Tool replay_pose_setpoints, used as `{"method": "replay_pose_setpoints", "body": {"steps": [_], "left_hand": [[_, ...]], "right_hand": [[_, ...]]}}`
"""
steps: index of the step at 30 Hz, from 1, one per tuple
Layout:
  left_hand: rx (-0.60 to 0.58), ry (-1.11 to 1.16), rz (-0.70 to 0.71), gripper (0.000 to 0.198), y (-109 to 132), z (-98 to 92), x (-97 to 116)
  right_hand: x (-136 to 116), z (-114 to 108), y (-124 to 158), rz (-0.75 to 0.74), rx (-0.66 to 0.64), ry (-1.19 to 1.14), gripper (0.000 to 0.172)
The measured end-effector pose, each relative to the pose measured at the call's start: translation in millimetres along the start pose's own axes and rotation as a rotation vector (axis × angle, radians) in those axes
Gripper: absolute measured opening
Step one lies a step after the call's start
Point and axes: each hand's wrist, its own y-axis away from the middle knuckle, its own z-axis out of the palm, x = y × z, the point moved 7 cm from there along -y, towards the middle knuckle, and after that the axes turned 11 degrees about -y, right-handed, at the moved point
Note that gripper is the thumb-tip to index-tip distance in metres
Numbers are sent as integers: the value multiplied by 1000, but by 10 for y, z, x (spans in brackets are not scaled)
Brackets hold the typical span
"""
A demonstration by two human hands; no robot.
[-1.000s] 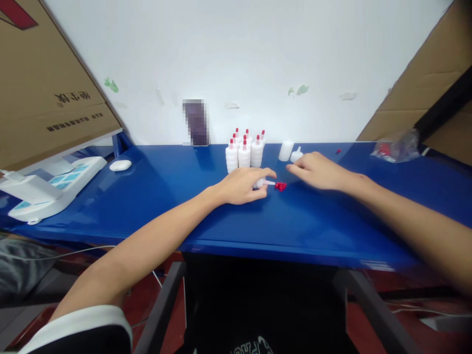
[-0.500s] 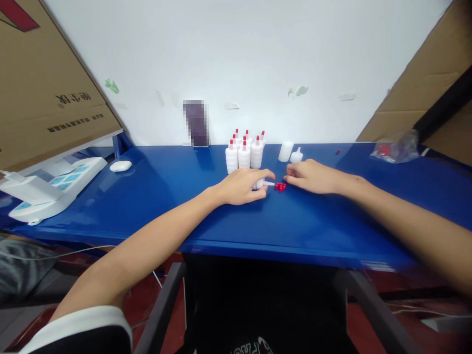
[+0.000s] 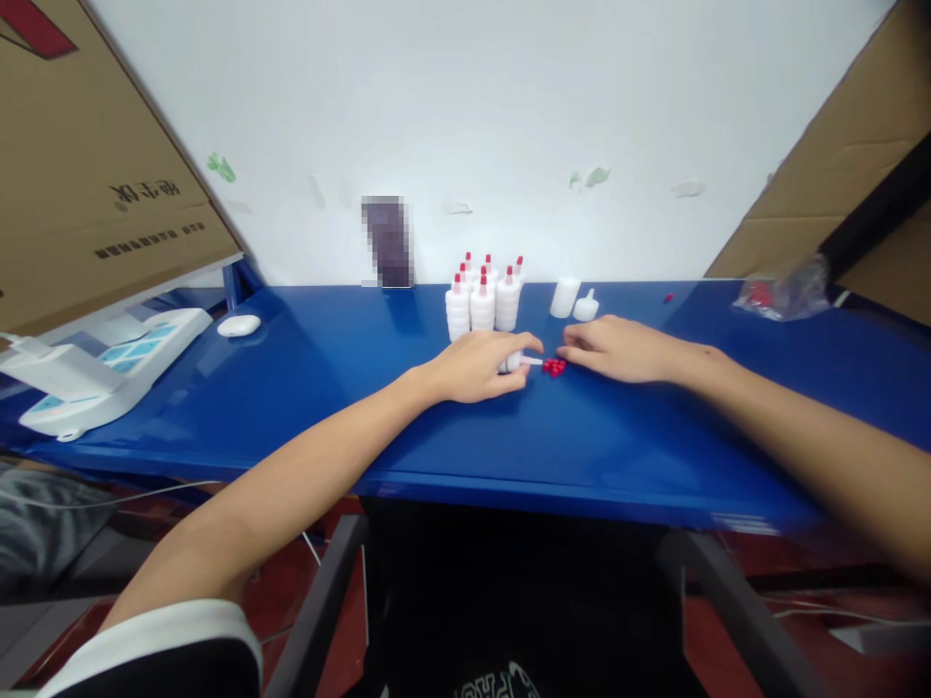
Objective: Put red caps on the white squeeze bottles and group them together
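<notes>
My left hand [image 3: 484, 367] is wrapped round a white bottle [image 3: 512, 363] lying on its side, its bare nozzle pointing right. Just beyond the nozzle tip lies a small cluster of red caps [image 3: 554, 367] on the blue table. My right hand [image 3: 605, 347] rests right beside the caps, fingers curled and partly hidden, so whatever they pinch is too small to make out. Behind my left hand several white bottles [image 3: 482, 307] stand upright in a group, each with a red tip. An open white bottle [image 3: 565, 297] and a separate nozzle lid [image 3: 586, 307] are behind my right hand.
On the blue table [image 3: 305, 388], a power strip [image 3: 156, 344] and white case [image 3: 239, 326] lie at left. A blurred dark rectangle [image 3: 389, 242] leans on the wall. At right are a plastic bag [image 3: 782, 291] and one loose red cap [image 3: 668, 299]. Cardboard flanks both sides.
My right hand's fingertips have shifted very slightly left beside the red caps. My left hand keeps its hold on the bottle.
</notes>
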Motion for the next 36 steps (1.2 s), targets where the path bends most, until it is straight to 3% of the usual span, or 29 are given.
{"method": "replay_pose_setpoints", "body": {"steps": [7, 22, 36], "left_hand": [[1, 3, 5, 38, 0, -2, 6], [-18, -12, -5, 38, -7, -17, 24], [-30, -10, -19, 38, -6, -12, 12]], "right_hand": [[-7, -19, 9, -53, 4, -1, 25], [-37, -58, -24, -222, 115, -20, 28], [-75, -55, -25, -235, 141, 1, 26]]}}
